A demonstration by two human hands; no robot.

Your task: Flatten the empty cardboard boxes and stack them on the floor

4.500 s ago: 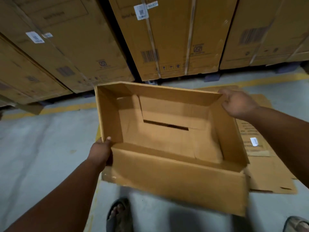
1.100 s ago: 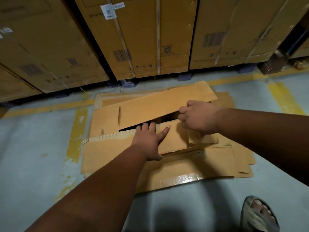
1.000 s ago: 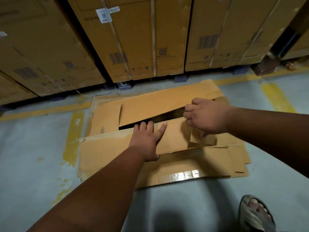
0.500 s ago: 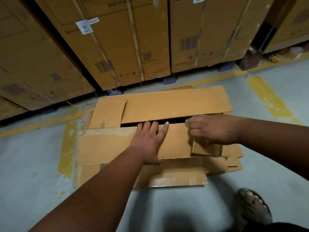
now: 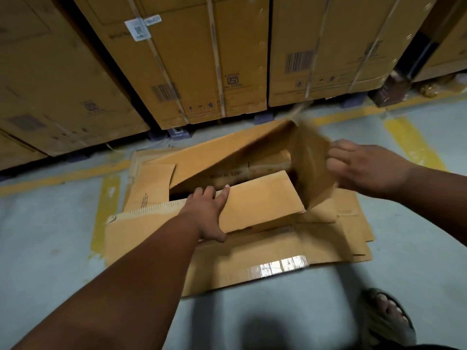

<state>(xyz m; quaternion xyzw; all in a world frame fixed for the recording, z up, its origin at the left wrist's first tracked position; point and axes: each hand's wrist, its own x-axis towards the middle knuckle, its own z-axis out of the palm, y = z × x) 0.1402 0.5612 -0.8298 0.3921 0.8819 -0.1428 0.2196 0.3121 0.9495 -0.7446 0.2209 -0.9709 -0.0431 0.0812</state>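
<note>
A sandalled foot (image 5: 386,322) stood on the floor (image 5: 50,236) nearest the person, below the right hand. The left hand (image 5: 206,213) lay flat, fingers straight, pressing a flap (image 5: 262,200) of the cardboard box (image 5: 252,261) down onto the flattened stack. Just right of it, the right hand (image 5: 364,168) gripped a blurred, raised end flap (image 5: 310,162). Beyond both hands stood large strapped cartons (image 5: 197,59).

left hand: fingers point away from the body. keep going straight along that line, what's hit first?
Probably the raised far flap, just past the dark gap ahead of the left hand pressing the near flap. Depth is unclear.
</note>
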